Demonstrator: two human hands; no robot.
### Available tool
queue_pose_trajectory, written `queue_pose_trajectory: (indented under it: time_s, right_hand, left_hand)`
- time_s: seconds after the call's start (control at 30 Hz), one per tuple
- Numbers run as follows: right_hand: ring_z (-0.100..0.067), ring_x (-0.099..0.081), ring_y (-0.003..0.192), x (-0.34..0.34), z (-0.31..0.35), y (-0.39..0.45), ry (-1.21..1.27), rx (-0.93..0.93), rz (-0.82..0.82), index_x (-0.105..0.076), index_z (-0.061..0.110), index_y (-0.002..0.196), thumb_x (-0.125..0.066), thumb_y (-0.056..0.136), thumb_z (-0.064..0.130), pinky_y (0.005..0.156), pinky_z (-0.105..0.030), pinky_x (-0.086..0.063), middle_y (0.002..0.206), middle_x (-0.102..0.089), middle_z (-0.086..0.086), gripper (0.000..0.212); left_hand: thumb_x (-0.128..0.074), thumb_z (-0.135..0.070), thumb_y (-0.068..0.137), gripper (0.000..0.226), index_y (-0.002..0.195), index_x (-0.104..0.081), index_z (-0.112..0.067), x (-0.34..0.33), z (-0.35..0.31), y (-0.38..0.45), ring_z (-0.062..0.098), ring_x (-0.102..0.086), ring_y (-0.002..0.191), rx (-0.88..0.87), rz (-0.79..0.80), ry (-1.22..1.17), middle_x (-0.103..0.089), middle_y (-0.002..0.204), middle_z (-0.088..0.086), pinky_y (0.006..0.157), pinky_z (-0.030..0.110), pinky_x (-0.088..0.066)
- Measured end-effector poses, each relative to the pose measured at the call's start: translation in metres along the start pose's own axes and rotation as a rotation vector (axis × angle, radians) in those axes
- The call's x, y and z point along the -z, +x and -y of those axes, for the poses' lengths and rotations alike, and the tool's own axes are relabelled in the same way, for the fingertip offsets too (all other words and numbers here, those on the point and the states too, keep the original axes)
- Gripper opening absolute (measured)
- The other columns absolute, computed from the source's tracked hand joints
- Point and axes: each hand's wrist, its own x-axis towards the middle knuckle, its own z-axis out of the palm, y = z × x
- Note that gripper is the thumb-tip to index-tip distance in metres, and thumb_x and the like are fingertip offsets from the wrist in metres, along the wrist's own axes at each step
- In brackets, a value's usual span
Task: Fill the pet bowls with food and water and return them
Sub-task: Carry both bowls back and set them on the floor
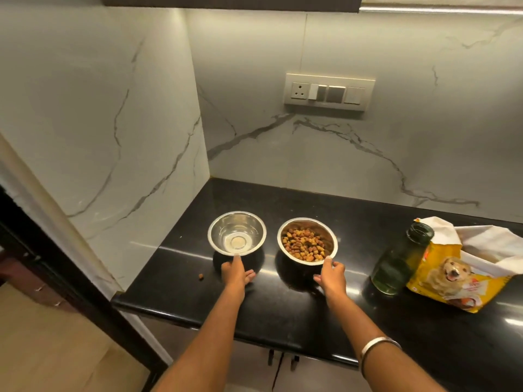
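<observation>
Now | return step judged begun | round steel water bowl [237, 232] rim pinched by left hand [235, 271] | kibble-filled steel bowl [307, 240] rim gripped by right hand [331, 275] | next: level lift needed.

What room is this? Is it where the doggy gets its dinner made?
Most likely a home kitchen. There is a shiny black countertop against a marble-look wall with a socket and switch panel, and a dog food bag lies beside a steel bowl of kibble.
</observation>
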Motion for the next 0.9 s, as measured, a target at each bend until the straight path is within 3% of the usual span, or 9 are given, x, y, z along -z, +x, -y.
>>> queue_pose_trajectory:
  time_s: [0.17, 0.3, 0.4, 0.6, 0.8, 0.9]
  right_hand:
    - [-0.029, -0.061, 0.097, -0.016, 0.006, 0.014, 0.096, -0.035, -0.026, -0.035, 0.010, 0.133, -0.043, 0.099, 0.032, 0.086, -0.043, -0.056, 0.126, -0.050, -0.013, 0.041]
    - [-0.034, -0.057, 0.112, -0.021, 0.008, 0.020, 0.132, -0.073, -0.057, -0.037, 0.011, 0.135, -0.047, 0.097, 0.014, 0.084, -0.043, -0.057, 0.131, -0.049, -0.016, 0.039]
    - [-0.034, -0.055, 0.112, -0.023, 0.007, 0.025, 0.144, -0.088, -0.055, -0.041, 0.012, 0.134, -0.049, 0.094, 0.006, 0.082, -0.045, -0.058, 0.131, -0.050, -0.015, 0.041]
    - [-0.031, -0.056, 0.107, -0.026, 0.007, 0.034, 0.170, -0.093, -0.049, -0.045, 0.018, 0.131, -0.051, 0.092, 0.004, 0.074, -0.045, -0.060, 0.129, -0.052, -0.013, 0.042]
    - [-0.035, -0.058, 0.107, -0.029, 0.010, 0.034, 0.210, -0.099, -0.043, -0.047, 0.018, 0.130, -0.055, 0.092, 0.005, 0.073, -0.048, -0.060, 0.128, -0.053, -0.014, 0.041]
    - [-0.036, -0.059, 0.108, -0.029, 0.012, 0.033, 0.223, -0.102, -0.042, -0.047, 0.017, 0.129, -0.054, 0.093, 0.004, 0.074, -0.050, -0.059, 0.127, -0.053, -0.014, 0.040]
  left_hand:
    - [-0.052, -0.026, 0.100, 0.054, 0.147, -0.035, -0.006, 0.006, -0.021, 0.017, 0.037, -0.063, 0.096, 0.011, -0.005, -0.124, -0.049, 0.133, 0.018, 0.079, 0.041, -0.056]
    - [-0.052, -0.003, 0.093, 0.045, 0.138, -0.045, -0.004, 0.007, -0.029, 0.033, 0.036, -0.061, 0.114, -0.024, -0.004, -0.111, -0.055, 0.135, 0.019, 0.080, 0.040, -0.056]
    - [-0.051, 0.003, 0.089, 0.046, 0.134, -0.046, -0.003, 0.008, -0.029, 0.044, 0.036, -0.060, 0.118, -0.038, -0.018, -0.090, -0.057, 0.132, 0.020, 0.078, 0.039, -0.057]
    - [-0.052, 0.003, 0.081, 0.056, 0.136, -0.046, -0.006, 0.006, -0.022, 0.065, 0.036, -0.063, 0.112, -0.106, -0.072, 0.015, -0.053, 0.136, 0.017, 0.049, 0.027, -0.059]
    - [-0.056, 0.006, 0.078, 0.061, 0.137, -0.048, -0.010, 0.007, -0.017, 0.076, 0.037, -0.066, 0.107, -0.131, -0.074, 0.049, -0.054, 0.134, 0.016, 0.052, 0.028, -0.060]
    - [-0.058, -0.001, 0.073, 0.062, 0.134, -0.052, -0.012, 0.006, -0.016, 0.078, 0.035, -0.067, 0.104, -0.141, -0.097, 0.081, -0.057, 0.130, 0.012, 0.062, 0.037, -0.064]
